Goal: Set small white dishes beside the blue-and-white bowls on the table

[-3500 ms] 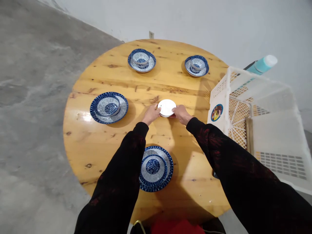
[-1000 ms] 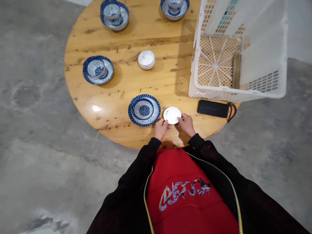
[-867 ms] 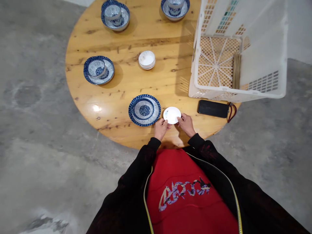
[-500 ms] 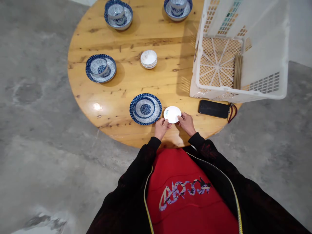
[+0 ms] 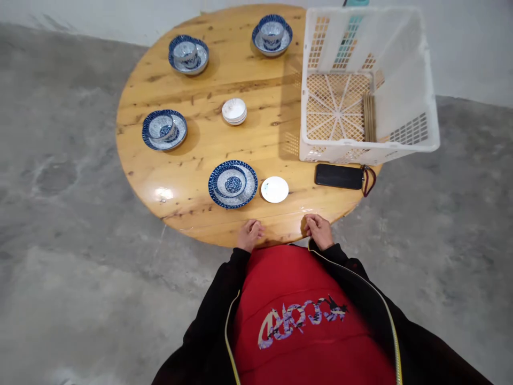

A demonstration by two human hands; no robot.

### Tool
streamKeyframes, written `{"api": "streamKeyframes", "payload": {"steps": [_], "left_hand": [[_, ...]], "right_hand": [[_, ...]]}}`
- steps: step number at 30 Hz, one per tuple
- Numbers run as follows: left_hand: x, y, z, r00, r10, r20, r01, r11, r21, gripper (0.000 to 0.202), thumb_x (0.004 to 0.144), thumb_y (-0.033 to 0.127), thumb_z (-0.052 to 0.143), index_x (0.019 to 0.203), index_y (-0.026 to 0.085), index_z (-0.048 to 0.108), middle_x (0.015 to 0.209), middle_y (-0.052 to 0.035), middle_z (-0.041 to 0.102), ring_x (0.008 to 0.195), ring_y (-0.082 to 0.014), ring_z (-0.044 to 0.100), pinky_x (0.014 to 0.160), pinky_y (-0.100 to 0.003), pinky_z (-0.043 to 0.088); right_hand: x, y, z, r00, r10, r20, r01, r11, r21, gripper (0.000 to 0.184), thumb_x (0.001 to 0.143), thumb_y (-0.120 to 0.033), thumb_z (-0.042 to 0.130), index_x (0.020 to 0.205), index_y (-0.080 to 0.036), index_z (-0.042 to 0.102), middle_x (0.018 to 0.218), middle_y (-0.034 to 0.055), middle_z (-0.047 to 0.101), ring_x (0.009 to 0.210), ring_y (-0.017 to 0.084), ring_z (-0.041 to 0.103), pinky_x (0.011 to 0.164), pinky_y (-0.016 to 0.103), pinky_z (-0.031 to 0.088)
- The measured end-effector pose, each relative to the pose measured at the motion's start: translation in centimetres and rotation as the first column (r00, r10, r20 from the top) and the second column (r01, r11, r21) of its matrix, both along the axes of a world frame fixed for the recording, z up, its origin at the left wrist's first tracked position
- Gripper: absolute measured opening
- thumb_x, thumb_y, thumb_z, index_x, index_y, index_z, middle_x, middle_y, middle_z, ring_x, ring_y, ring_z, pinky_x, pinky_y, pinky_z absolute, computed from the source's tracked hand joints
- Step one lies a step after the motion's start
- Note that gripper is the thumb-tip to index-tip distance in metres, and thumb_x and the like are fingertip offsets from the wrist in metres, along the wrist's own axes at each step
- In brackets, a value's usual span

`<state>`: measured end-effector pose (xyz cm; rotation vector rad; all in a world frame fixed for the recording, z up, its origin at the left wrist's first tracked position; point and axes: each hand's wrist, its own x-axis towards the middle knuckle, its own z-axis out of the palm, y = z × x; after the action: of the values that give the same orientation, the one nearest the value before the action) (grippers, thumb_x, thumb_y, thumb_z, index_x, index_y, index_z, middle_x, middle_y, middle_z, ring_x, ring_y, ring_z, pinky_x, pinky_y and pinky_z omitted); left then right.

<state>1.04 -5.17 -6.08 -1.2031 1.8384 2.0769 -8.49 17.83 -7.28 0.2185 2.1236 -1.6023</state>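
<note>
A small white dish (image 5: pixel 274 190) lies flat near the front edge of the round table, just right of a blue-and-white plate (image 5: pixel 252 195) with a matching bowl (image 5: pixel 231 183) on it. Below them, at the table's edge, my left hand (image 5: pixel 250 235) rests with its fingers curled and nothing in them. To the right, also at the edge, my right hand (image 5: pixel 319 230) is loosely closed and empty. Neither hand touches the dish.
A white plastic crate (image 5: pixel 366 144) stands at the right, with several chopsticks (image 5: pixel 369 118) inside. A black phone (image 5: pixel 339 176) lies before it. Small white dishes (image 5: pixel 234 110) are stacked mid-table. Other plate-and-bowl sets (image 5: pixel 176 140) stand at the left and back of the wooden table (image 5: pixel 192 182).
Both hands have let go of the white dish and drawn back to the table's edge, moving apart. The dish stays beside the plate. My view has tilted up a little.
</note>
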Motion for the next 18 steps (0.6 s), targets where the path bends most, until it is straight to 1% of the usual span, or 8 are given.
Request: {"api": "streamKeyframes", "payload": {"steps": [4,7,9,11,13,15,18], "left_hand": [[3.1,0.1,0.6,0.996,0.074,0.044,-0.072,0.997,-0.031,0.042,0.07,0.054,0.066,0.082,0.014,0.059,0.073,-0.0039,0.068,0.053,-0.0095,0.06,0.05,-0.02,0.047],[5.5,0.6,1.0,0.994,0.088,0.059,-0.082,0.993,-0.088,0.046,0.071,0.057,0.064,0.085,0.013,0.06,0.074,-0.0049,0.069,0.054,-0.0103,0.061,0.052,-0.021,0.049],[7.2,1.0,1.1,0.995,0.076,0.066,-0.068,0.99,-0.122,0.047,0.072,0.057,0.062,0.089,0.013,0.06,0.075,-0.0049,0.069,0.055,-0.0109,0.062,0.053,-0.022,0.049],[8.6,1.4,1.1,0.997,0.034,0.074,-0.023,0.989,-0.147,0.046,0.074,0.057,0.06,0.091,0.013,0.061,0.075,-0.0051,0.069,0.056,-0.0116,0.062,0.054,-0.023,0.05],[9.5,1.6,1.0,0.996,-0.035,0.082,0.05,0.982,-0.18,0.044,0.077,0.055,0.058,0.092,0.014,0.061,0.076,-0.0055,0.069,0.057,-0.0124,0.063,0.055,-0.024,0.05],[9.8,1.6,0.8,0.991,-0.108,0.078,0.123,0.966,-0.226,0.04,0.08,0.051,0.055,0.092,0.015,0.062,0.076,-0.0055,0.069,0.059,-0.013,0.064,0.056,-0.024,0.05],[9.5,1.3,0.9,0.979,-0.2,0.04,0.203,0.934,-0.295,0.034,0.084,0.048,0.05,0.093,0.017,0.062,0.079,-0.0049,0.07,0.061,-0.0137,0.065,0.059,-0.025,0.052]], "right_hand": [[1.6,0.3,-0.5,1.0,0.02,-0.013,-0.021,0.999,-0.036,0.039,0.078,-0.05,0.054,0.09,-0.014,0.06,0.058,-0.0019,0.058,0.04,0.009,0.047,0.04,0.021,0.037],[2.2,-0.3,-1.1,0.998,0.053,-0.026,-0.054,0.997,-0.05,0.035,0.08,-0.046,0.052,0.091,-0.014,0.06,0.059,-0.0027,0.058,0.04,0.009,0.048,0.042,0.022,0.039],[2.8,-0.8,-1.5,0.995,0.093,-0.043,-0.095,0.994,-0.047,0.033,0.081,-0.044,0.05,0.093,-0.014,0.061,0.059,-0.0031,0.059,0.04,0.009,0.049,0.043,0.022,0.04],[3.6,-1.3,-1.6,0.99,0.132,-0.049,-0.134,0.99,-0.051,0.032,0.081,-0.041,0.048,0.094,-0.015,0.061,0.06,-0.0034,0.059,0.041,0.009,0.05,0.044,0.022,0.041],[4.5,-1.6,-1.6,0.987,0.157,-0.043,-0.16,0.985,-0.068,0.032,0.081,-0.04,0.047,0.094,-0.015,0.061,0.059,-0.0037,0.058,0.041,0.01,0.05,0.044,0.022,0.04],[5.5,-1.8,-1.6,0.985,0.167,-0.041,-0.17,0.982,-0.082,0.03,0.081,-0.04,0.047,0.093,-0.015,0.061,0.059,-0.004,0.057,0.041,0.01,0.049,0.044,0.022,0.04],[6.8,-1.8,-1.6,0.984,0.172,-0.047,-0.175,0.982,-0.076,0.029,0.081,-0.04,0.048,0.091,-0.015,0.06,0.059,-0.0039,0.057,0.041,0.01,0.05,0.044,0.022,0.041]]}}
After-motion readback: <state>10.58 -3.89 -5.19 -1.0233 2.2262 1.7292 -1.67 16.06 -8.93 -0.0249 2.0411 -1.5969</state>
